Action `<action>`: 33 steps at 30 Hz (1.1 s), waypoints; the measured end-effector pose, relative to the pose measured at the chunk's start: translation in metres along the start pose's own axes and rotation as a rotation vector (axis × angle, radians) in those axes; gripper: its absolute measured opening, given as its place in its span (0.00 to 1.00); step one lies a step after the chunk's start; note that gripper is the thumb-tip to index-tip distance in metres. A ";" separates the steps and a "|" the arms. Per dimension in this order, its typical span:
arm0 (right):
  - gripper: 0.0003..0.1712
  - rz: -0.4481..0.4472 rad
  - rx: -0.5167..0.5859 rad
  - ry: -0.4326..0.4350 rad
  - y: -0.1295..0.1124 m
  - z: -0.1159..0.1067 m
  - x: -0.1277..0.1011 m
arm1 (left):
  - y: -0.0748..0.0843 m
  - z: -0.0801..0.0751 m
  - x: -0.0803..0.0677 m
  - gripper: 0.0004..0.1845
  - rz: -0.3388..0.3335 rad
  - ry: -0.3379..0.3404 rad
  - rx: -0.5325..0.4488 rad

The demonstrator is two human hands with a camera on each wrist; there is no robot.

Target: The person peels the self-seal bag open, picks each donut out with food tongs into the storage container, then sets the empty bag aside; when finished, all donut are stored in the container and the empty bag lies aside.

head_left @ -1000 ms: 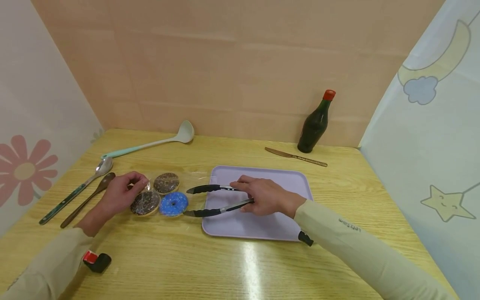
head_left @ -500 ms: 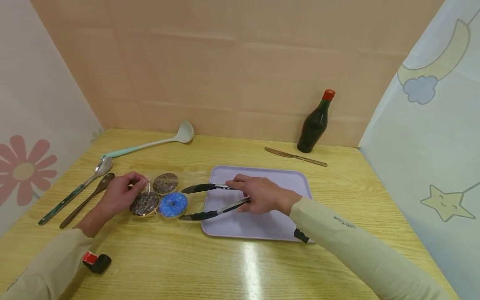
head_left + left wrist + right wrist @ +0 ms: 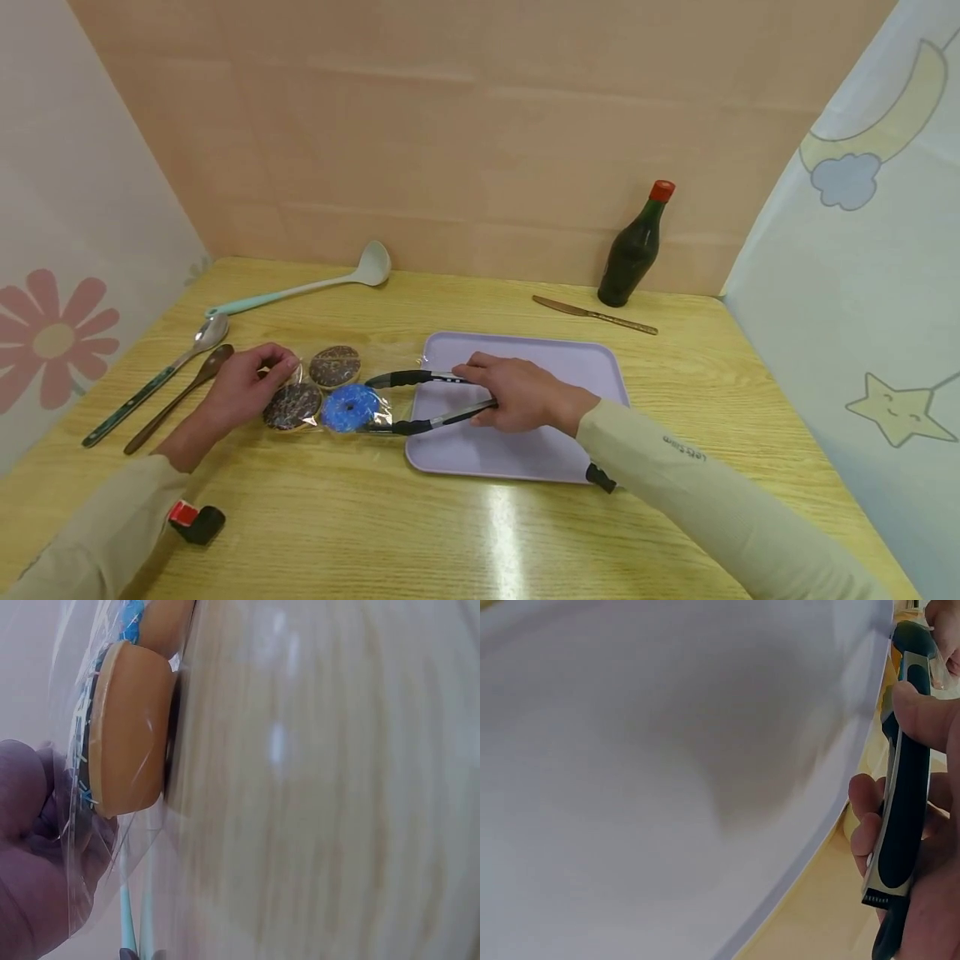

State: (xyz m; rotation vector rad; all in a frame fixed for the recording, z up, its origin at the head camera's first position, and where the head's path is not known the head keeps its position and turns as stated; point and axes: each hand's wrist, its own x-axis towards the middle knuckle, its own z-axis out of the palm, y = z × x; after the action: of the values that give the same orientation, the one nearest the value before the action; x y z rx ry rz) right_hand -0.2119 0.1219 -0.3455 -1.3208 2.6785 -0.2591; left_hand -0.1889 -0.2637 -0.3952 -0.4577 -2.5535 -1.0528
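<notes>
In the head view, a clear plastic bag lies on the table with a blue sprinkled doughnut and two chocolate doughnuts inside. My left hand pinches the bag's left side between thumb and fingers, next to the nearer chocolate doughnut. From the right, my right hand grips black-and-silver tongs, whose arms stand apart. Their tips reach the bag's right end, at the right side of the blue doughnut; how far inside they are cannot be told. Beneath the right hand is a lilac tray.
A ladle, a metal spoon and a wooden spoon lie at the left. Behind the tray are a copper-coloured knife and a dark bottle with a red cap. A patterned cloth wall stands on each side.
The tongs have shifted slightly left toward the blue doughnut; their tips spread wider, then drew closer together. The bag's right end has moved and glints more. My left hand has stayed in place.
</notes>
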 end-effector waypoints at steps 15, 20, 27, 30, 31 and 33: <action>0.34 0.015 0.039 0.120 0.006 0.000 -0.024 | -0.007 -0.001 0.002 0.05 0.020 -0.015 0.010; 0.34 0.024 0.032 0.165 0.015 -0.003 -0.045 | -0.007 0.000 0.004 0.05 0.027 -0.013 0.017; 0.34 0.040 0.043 0.245 0.033 -0.006 -0.076 | -0.005 -0.002 0.007 0.05 0.023 -0.009 0.026; 0.34 0.059 0.048 0.273 0.042 -0.006 -0.088 | -0.005 -0.003 0.007 0.05 0.019 -0.013 0.029; 0.34 0.065 0.052 0.277 0.045 -0.005 -0.091 | -0.005 -0.004 0.007 0.05 0.016 -0.014 0.031; 0.34 0.073 0.060 0.281 0.050 -0.003 -0.097 | -0.005 -0.004 0.006 0.05 0.006 -0.014 0.036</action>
State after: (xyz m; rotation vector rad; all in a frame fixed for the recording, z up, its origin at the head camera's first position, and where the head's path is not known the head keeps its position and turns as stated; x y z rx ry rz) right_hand -0.1931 0.2292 -0.3481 -1.2494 2.9121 -0.5503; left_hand -0.1956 -0.2696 -0.3931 -0.4644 -2.5773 -1.0026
